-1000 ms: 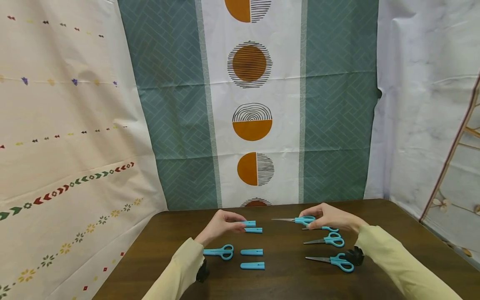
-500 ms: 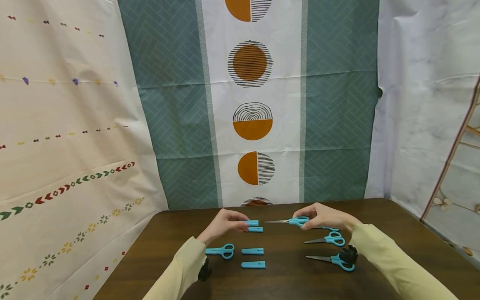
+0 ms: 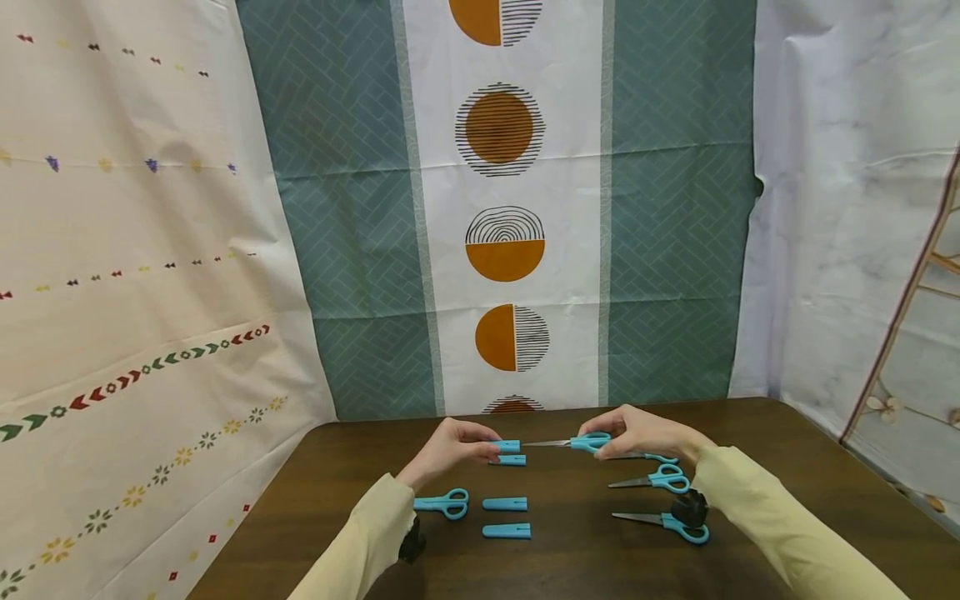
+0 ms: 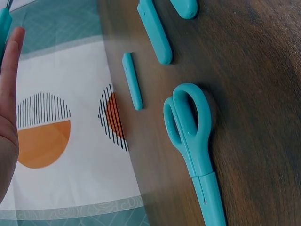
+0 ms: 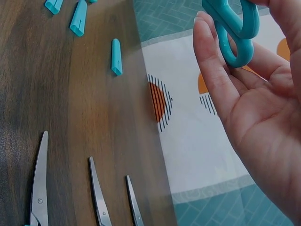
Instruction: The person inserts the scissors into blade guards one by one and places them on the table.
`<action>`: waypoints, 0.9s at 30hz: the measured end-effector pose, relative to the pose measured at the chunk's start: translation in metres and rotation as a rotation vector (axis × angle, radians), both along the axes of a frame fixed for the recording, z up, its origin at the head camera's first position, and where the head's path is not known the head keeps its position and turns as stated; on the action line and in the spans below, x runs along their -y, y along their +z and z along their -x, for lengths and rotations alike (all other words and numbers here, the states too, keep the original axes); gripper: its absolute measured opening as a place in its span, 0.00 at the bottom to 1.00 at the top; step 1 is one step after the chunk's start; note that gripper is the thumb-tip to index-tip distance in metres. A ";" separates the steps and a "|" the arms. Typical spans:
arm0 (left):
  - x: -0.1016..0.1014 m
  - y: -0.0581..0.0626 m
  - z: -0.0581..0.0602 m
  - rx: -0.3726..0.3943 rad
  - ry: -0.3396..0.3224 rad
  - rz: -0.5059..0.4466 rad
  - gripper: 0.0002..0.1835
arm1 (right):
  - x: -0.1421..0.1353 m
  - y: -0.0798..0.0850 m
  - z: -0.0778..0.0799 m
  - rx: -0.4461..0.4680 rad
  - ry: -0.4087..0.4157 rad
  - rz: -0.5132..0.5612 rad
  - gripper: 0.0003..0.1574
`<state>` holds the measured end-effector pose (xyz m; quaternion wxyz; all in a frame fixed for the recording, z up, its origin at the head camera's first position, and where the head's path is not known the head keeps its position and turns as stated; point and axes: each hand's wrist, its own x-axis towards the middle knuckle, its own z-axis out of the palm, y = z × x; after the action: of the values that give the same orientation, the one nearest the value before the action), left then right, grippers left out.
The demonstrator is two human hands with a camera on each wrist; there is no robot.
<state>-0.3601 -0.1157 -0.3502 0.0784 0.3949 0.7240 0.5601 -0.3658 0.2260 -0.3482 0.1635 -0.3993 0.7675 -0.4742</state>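
My left hand (image 3: 448,450) pinches a light-blue scissors cover (image 3: 510,446) above the table. In the left wrist view only part of this hand shows at the left edge, with the cover (image 4: 4,26) cut off there. My right hand (image 3: 645,435) holds a pair of scissors (image 3: 581,442) by blue handles. Their closed blades point left, tip right at the cover's mouth. The right wrist view shows the handle loops (image 5: 237,44) between thumb and fingers; its blades are out of that frame. Below the left hand lies another pair of scissors (image 3: 448,503), its blades inside a cover.
Several loose covers lie in a column mid-table: a far one (image 3: 512,460), a middle one (image 3: 505,503) and a near one (image 3: 506,531). On the right are uncovered scissors: far (image 3: 662,457), middle (image 3: 667,478) and near (image 3: 645,518). Patterned cloths hang behind the table (image 3: 577,550).
The right hand has moved left with the scissors, bringing the blade tip up to the cover. My left hand has shifted slightly right with the cover.
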 end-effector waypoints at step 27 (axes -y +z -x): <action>-0.014 -0.007 0.007 -0.112 0.027 0.021 0.09 | 0.009 -0.004 0.003 0.045 -0.019 -0.017 0.22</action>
<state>-0.3669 -0.1020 -0.3575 0.0341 0.4149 0.7385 0.5304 -0.3686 0.2174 -0.3521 0.1799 -0.3799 0.7713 -0.4779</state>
